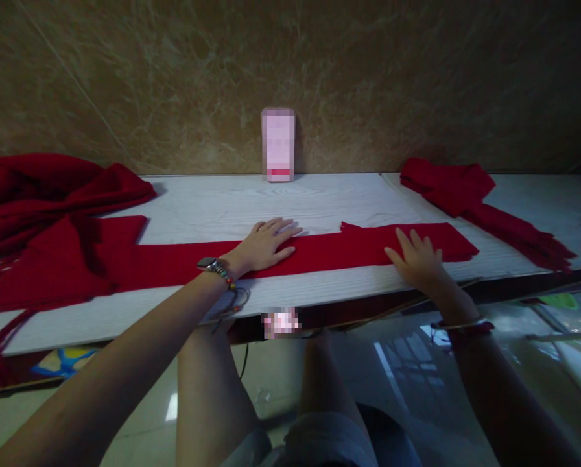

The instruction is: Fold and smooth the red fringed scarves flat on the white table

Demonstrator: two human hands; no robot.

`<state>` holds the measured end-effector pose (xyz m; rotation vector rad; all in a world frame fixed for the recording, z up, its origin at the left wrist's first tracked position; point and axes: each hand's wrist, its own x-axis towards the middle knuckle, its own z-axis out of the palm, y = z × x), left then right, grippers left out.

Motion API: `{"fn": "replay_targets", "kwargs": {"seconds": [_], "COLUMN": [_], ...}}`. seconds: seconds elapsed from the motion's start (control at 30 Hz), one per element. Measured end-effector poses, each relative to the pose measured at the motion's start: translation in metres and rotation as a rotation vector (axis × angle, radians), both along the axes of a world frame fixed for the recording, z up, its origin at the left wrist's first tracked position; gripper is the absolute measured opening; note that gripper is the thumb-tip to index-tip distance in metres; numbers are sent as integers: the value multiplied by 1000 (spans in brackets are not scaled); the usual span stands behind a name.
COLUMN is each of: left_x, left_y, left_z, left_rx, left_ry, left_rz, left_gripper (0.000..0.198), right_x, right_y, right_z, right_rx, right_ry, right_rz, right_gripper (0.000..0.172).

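Note:
A long red scarf (320, 251) lies in a flat strip along the white bench. My left hand (266, 245) rests on the middle of the strip, palm down with its fingers stretched out. Near the strip's right end, my right hand (415, 258) also lies on the cloth, fingers spread. A small fringed bit of cloth sticks out above the strip's far edge. On the left the strip runs into a folded, rumpled part of red cloth (91, 259) with fringes hanging over the front edge.
Behind, a heap of red cloth (52, 188) sits at the far left. Another fringed red scarf (470, 194) lies bunched at the right. A phone (278, 143), its screen blurred, leans on the brown marbled wall (198, 84). The white bench (193, 201) ends just before my knees.

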<state>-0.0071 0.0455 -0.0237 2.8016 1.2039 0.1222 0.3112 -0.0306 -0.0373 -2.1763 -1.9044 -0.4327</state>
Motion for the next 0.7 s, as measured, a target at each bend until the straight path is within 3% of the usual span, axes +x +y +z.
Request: {"fn": "replay_targets", "kwargs": {"seconds": [0.1,0.3,0.5,0.63,0.7], "left_x": [0,-3,-2,-3,-3], "left_y": [-1,-3,-2,2,6], "left_z": [1,0,2,2,3], "left_rx": [-5,33,-5,-37,-47], "left_ry": [24,35,83,83,58], "left_rz": [10,270,306,301,269], "left_gripper": [49,46,47,49,48], "right_x": [7,-2,-1,-3,-16], "right_y": [14,49,62,59,53], "right_z": [-7,5,15,15,17], "right_rx": [-95,-220,-310,-213,-91], "right_ry": [-28,-20,4,-2,-10], "right_rz": [-8,40,51,83,192], "right_gripper": [57,59,61,57,51]}}
